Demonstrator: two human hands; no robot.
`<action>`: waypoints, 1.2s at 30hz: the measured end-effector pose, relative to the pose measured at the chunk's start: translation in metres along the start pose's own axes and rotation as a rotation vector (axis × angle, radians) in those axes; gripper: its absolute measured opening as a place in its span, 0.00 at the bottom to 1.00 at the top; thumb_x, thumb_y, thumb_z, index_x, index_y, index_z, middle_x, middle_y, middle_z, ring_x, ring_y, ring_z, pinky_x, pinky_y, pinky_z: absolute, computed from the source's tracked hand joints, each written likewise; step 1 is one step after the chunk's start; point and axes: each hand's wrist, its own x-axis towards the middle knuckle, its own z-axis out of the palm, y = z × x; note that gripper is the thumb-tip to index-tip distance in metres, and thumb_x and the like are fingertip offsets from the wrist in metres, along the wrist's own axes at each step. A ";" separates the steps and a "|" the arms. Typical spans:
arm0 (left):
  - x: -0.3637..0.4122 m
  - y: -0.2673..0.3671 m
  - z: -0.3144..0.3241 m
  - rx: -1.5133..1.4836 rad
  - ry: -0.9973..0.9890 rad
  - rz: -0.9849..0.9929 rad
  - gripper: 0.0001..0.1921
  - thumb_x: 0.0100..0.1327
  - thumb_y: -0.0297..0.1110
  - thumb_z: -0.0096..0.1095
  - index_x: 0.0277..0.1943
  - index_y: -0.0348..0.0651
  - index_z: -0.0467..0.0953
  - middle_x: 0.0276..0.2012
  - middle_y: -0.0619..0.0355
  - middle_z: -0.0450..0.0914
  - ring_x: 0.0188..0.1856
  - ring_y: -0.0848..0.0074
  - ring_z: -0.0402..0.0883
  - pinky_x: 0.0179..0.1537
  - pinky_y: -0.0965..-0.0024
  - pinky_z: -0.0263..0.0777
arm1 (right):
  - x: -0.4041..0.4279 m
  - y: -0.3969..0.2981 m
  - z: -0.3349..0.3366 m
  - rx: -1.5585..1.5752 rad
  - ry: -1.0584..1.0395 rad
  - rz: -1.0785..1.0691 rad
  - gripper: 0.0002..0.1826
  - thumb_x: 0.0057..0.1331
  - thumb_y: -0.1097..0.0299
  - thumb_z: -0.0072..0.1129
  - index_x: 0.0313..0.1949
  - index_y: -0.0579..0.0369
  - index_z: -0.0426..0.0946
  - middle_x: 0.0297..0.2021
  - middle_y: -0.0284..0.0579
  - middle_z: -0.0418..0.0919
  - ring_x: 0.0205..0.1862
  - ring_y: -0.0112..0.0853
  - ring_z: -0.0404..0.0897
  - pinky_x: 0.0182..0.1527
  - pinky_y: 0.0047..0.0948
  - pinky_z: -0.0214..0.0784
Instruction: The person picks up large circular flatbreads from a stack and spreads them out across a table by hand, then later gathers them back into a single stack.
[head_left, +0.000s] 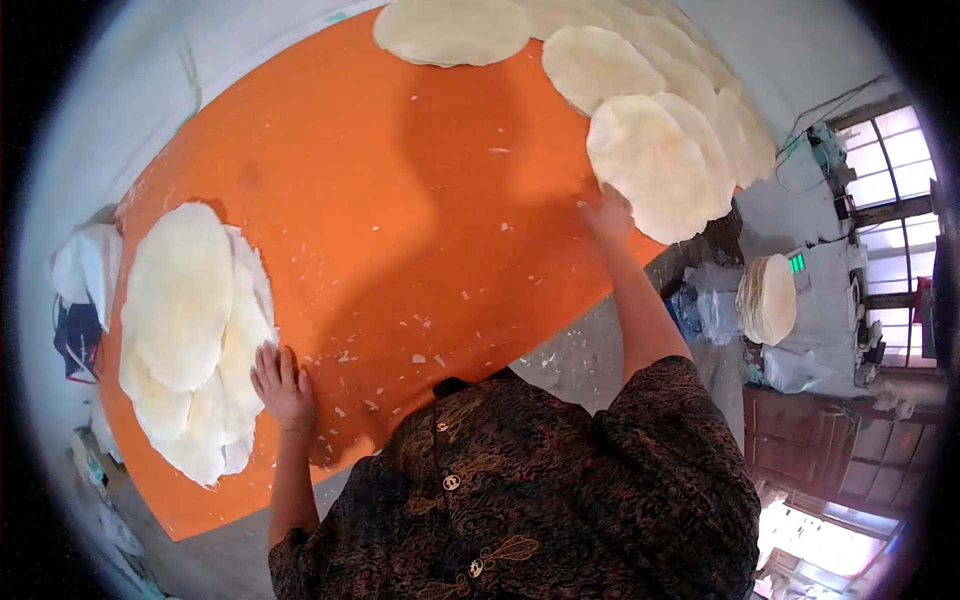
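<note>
My left hand lies palm down at the near right edge of a loose pile of thin pale flatbreads. Its fingers are spread, and the fingertips meet the pile's edge. Farther right, my right hand is at the lower left rim of a round flatbread, one of several overlapping sheets. The thumb points left, apart from the fingers, and nothing shows between them. Whether those fingertips press on the rim or only rest beside it is hard to see. Both groups of flatbreads lie on an orange tabletop.
More flatbreads overlap along the table's far edge. White crumbs and flakes dot the orange surface. Off the table at right stands a stack of round flatbreads near plastic bags. A white bag is beyond the left edge.
</note>
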 end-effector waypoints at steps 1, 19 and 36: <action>0.000 0.004 0.000 0.006 -0.001 0.009 0.23 0.58 0.39 0.49 0.57 0.43 0.67 0.62 0.46 0.59 0.65 0.55 0.54 0.63 0.49 0.44 | 0.005 0.021 -0.002 -0.033 0.038 0.151 0.37 0.51 0.45 0.61 0.57 0.48 0.63 0.57 0.41 0.65 0.60 0.44 0.61 0.57 0.51 0.54; -0.013 0.075 -0.002 -0.102 0.062 -0.106 0.17 0.58 0.29 0.49 0.51 0.32 0.68 0.55 0.39 0.66 0.58 0.47 0.63 0.59 0.52 0.57 | 0.101 0.044 -0.012 -0.180 -0.137 -0.151 0.10 0.59 0.66 0.46 0.36 0.56 0.73 0.33 0.53 0.79 0.38 0.45 0.79 0.41 0.42 0.71; 0.058 0.129 -0.068 -2.022 -0.170 -0.778 0.18 0.60 0.33 0.58 0.51 0.38 0.68 0.45 0.59 0.73 0.44 0.77 0.72 0.45 0.71 0.66 | -0.191 -0.238 -0.043 1.138 -1.270 -0.360 0.14 0.67 0.60 0.46 0.40 0.57 0.74 0.28 0.35 0.76 0.30 0.23 0.74 0.31 0.25 0.70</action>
